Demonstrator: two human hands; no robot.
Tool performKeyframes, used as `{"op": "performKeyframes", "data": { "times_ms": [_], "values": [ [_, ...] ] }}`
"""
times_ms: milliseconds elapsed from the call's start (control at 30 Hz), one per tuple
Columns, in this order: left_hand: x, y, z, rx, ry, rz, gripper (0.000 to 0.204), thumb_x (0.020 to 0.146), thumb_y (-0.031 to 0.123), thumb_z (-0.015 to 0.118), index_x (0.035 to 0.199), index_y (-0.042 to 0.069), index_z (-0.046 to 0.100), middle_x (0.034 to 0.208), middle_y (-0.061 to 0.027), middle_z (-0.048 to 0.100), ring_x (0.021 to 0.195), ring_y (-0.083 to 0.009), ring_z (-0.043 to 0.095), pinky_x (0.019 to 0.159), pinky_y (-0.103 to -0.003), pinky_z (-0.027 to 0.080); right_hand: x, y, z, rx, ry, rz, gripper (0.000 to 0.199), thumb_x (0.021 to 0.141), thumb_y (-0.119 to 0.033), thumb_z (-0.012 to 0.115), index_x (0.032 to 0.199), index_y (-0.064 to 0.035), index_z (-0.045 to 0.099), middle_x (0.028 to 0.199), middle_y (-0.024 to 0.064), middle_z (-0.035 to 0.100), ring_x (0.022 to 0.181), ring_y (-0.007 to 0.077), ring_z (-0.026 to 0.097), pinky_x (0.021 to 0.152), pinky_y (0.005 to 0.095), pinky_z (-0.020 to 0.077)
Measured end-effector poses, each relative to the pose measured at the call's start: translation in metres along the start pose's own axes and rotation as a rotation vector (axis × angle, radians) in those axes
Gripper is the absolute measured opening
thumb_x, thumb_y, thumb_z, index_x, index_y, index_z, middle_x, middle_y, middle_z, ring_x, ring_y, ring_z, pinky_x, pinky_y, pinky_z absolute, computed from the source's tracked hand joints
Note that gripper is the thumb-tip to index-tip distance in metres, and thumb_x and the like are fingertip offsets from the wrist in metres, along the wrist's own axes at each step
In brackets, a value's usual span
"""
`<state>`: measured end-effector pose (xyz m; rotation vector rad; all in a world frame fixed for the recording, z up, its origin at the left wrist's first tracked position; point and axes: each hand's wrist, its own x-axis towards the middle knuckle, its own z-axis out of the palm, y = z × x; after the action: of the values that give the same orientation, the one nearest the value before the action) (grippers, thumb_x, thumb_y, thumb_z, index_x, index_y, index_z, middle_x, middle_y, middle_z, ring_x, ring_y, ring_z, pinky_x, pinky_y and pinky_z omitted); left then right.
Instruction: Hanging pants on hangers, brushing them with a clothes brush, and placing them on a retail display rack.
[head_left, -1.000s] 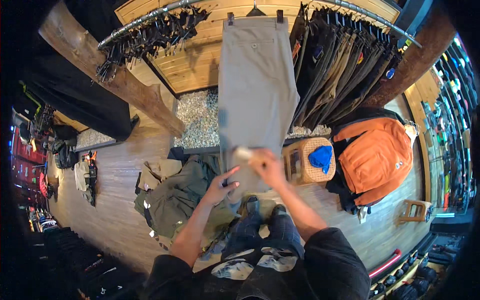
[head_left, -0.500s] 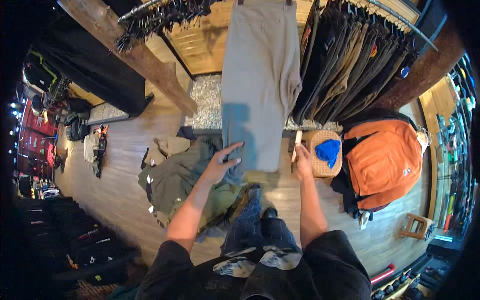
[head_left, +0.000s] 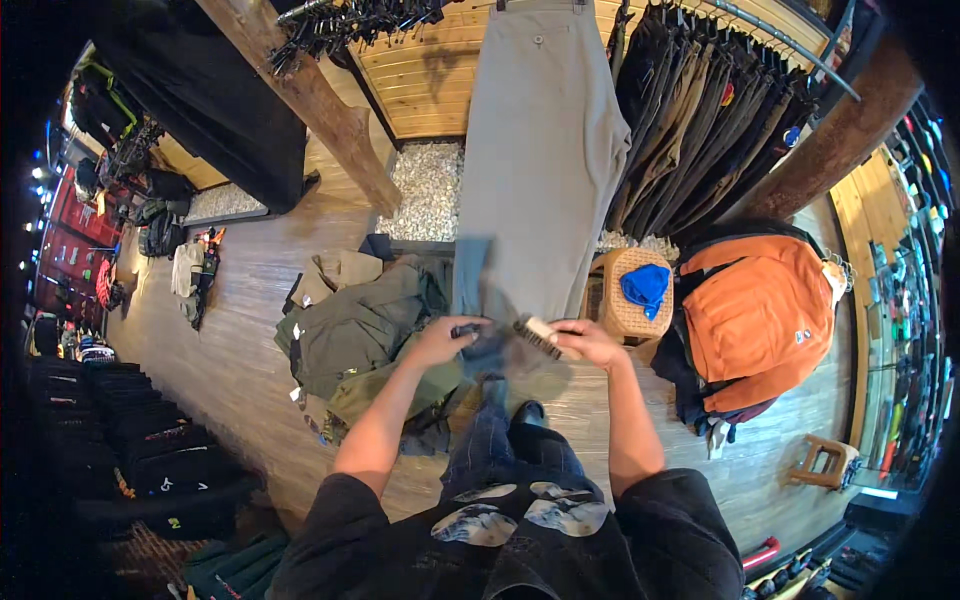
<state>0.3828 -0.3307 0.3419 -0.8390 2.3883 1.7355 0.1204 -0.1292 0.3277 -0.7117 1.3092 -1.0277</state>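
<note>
Nearest, the person's blue jeans [head_left: 515,447] and dark shoes stand on the wood floor [head_left: 245,350], with stacked dark clothes [head_left: 165,455] near left and a small brown stool [head_left: 828,462] near right. Beyond the shoes, the right hand [head_left: 592,342] holds a brush [head_left: 540,330] by its pale handle, fingers closed around it, the dark bristles turned toward the near left. The left hand [head_left: 440,342] is curled at the lower left part of the grey trousers [head_left: 535,170]; something dark shows between thumb and finger — I cannot tell what, or how firmly it is held. The brush is at the trousers' lower end, but whether it touches is unclear.

To the left lies a heap of olive and tan garments [head_left: 365,330]; to the right, a wicker stool [head_left: 640,332] carries a blue cloth [head_left: 646,288], with an orange sweatshirt [head_left: 760,315] just beside it. Farther back are pale gravel [head_left: 430,190] and a thick wooden post [head_left: 320,110]. The trousers hang from clips at the far edge — left of a row of dark trousers [head_left: 690,130] on a rail.
</note>
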Motion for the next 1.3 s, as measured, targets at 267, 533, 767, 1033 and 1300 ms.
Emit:
{"op": "performKeyframes", "data": {
  "times_ms": [267, 533, 767, 1033, 1300],
  "values": [
    [-0.022, -0.004, 0.044, -0.474, 0.105, 0.089, 0.034, 0.089, -0.003, 0.057, 0.121, 0.007, 0.061, 0.108, -0.0010, 0.061, 0.092, -0.0086, 0.056, 0.080, -0.024, 0.046, -0.038, -0.001, 0.015, -0.046, -0.009, -0.020, 0.042, 0.087, -0.023, 0.070, 0.121, -0.0009, 0.062, 0.108, 0.0028, 0.066, 0.097, 0.0100, 0.057, 0.087, 0.0243, 0.0447],
    [-0.027, -0.038, 0.059, -0.772, 0.307, 0.037, 0.049, 0.080, -0.007, 0.043, 0.126, 0.004, 0.055, 0.130, -0.0072, 0.053, 0.113, -0.0169, 0.053, 0.096, -0.031, 0.041, -0.053, 0.026, 0.033, 0.086, 0.206, 0.039, 0.037, 0.088, -0.023, 0.068, 0.116, 0.0008, 0.063, 0.102, 0.0019, 0.065, 0.090, 0.0087, 0.057, 0.082, 0.0239, 0.0443],
    [-0.039, -0.025, 0.079, -1.260, 0.101, 0.026, 0.046, 0.089, -0.002, 0.049, 0.134, 0.009, 0.050, 0.133, -0.0057, 0.051, 0.119, -0.0165, 0.050, 0.100, -0.030, 0.039, -0.074, 0.046, 0.057, 0.404, 0.244, 0.058, 0.034, 0.088, -0.018, 0.069, 0.115, -0.0001, 0.062, 0.098, 0.0011, 0.064, 0.088, 0.0085, 0.058, 0.079, 0.0241, 0.0446],
    [-0.056, -0.041, 0.087, -0.683, -0.260, -0.166, 0.045, 0.089, -0.001, 0.055, 0.133, 0.006, 0.054, 0.131, -0.0052, 0.055, 0.112, -0.0108, 0.053, 0.096, -0.026, 0.041, -0.103, 0.035, 0.070, 0.505, 0.618, -0.065, 0.024, 0.093, -0.027, 0.061, 0.098, -0.0042, 0.065, 0.084, -0.0018, 0.061, 0.074, 0.0061, 0.054, 0.063, 0.0225, 0.0412],
    [-0.070, -0.018, 0.117, -0.836, -0.098, 0.055, 0.051, 0.089, 0.001, 0.058, 0.138, 0.006, 0.048, 0.140, -0.0077, 0.049, 0.125, -0.0153, 0.046, 0.107, -0.030, 0.033, -0.106, 0.058, 0.085, 0.554, 0.672, -0.151, 0.028, 0.091, -0.025, 0.065, 0.106, -0.0011, 0.065, 0.094, -0.0002, 0.066, 0.086, 0.0069, 0.057, 0.078, 0.0238, 0.0435]
  ]
}}
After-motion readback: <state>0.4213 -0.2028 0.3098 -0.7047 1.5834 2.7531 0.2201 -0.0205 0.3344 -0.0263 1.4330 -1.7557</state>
